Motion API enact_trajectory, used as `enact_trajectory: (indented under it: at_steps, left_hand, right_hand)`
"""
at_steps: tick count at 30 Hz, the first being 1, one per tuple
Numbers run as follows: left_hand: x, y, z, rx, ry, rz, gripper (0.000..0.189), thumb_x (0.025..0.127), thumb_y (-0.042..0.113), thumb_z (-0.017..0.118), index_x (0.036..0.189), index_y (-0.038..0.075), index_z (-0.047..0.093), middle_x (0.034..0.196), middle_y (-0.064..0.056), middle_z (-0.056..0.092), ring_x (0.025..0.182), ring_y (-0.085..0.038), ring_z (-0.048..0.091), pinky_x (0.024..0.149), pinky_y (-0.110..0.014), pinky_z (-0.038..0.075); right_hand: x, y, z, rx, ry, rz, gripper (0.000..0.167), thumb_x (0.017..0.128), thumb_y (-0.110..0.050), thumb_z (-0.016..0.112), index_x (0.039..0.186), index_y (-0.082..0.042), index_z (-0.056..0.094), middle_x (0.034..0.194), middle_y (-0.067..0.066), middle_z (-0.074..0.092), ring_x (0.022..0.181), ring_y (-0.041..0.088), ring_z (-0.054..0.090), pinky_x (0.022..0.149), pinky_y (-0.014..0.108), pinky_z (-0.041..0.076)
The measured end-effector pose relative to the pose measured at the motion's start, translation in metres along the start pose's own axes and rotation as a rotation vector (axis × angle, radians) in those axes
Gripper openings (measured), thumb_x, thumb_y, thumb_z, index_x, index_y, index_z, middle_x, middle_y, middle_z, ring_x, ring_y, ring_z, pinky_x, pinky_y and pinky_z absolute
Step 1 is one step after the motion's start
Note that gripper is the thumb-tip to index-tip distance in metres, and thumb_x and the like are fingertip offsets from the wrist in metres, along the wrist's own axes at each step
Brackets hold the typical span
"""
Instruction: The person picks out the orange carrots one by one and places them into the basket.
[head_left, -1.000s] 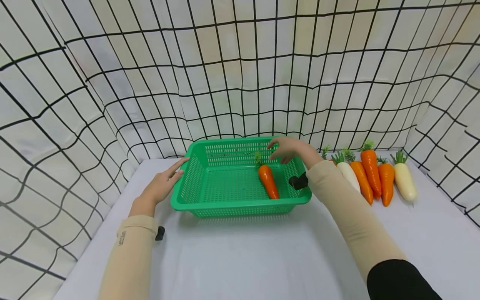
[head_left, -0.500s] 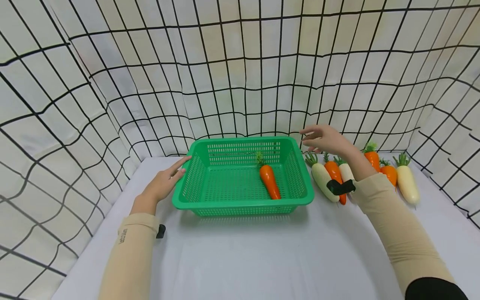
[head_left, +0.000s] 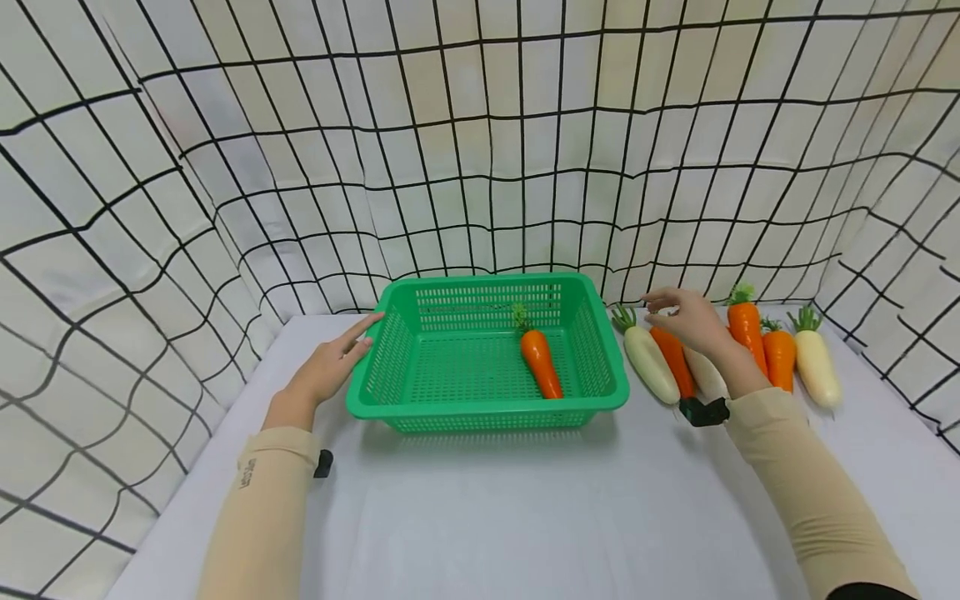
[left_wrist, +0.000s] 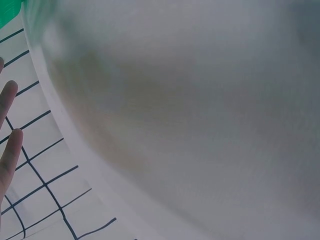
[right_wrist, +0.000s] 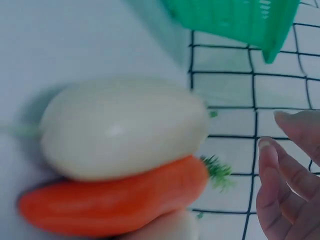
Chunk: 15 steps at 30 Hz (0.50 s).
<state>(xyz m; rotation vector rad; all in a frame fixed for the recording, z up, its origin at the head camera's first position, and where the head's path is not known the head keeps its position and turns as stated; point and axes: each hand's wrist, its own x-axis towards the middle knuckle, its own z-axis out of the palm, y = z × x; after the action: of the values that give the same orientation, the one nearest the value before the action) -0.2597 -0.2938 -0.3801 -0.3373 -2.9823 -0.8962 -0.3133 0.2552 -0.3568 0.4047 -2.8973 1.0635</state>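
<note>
Green basket left behind by the right hand

Since the earlier views, the right hand has been carried from above the basket to the vegetables at its right, and lowered. It is now poised over an outside carrot, flanked by a greenish radish and a white radish. Nothing is held; a narrow gap is left between thumb and forefinger, and no contact is seen. Inside the basket, a leafy-topped carrot is left lying, unmoved. The left hand is kept at the left rim, fingers extended, nothing gripped. Attention, it may be judged, has been turned to the vegetables outside.
</note>
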Motion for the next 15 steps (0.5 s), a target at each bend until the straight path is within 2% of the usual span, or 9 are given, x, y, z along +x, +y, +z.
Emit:
enact_trajectory:
  at_steps: [7, 15]
  left_hand:
    - [0.003, 0.0, 0.0, 0.0, 0.01, 0.005, 0.059, 0.111, 0.05, 0.029, 0.165, 0.026, 0.024, 0.145, -0.035, 0.048, 0.128, -0.055, 0.05, 0.101, -0.072, 0.038]
    - [0.002, -0.003, 0.001, 0.005, -0.003, -0.003, 0.059, 0.112, 0.05, 0.028, 0.165, 0.025, 0.022, 0.149, -0.035, 0.044, 0.133, -0.058, 0.044, 0.103, -0.073, 0.035]
  right_hand:
    - [-0.001, 0.021, 0.006, -0.182, -0.043, 0.11, 0.043, 0.102, -0.015, 0.061, 0.142, 0.002, 0.054, 0.138, 0.031, 0.055, 0.123, 0.051, 0.052, 0.098, 0.063, 0.044]
    - [0.003, 0.034, 0.012, -0.243, -0.071, 0.188, 0.047, 0.102, -0.021, 0.062, 0.144, -0.002, 0.053, 0.142, 0.03, 0.051, 0.124, 0.05, 0.05, 0.098, 0.063, 0.043]
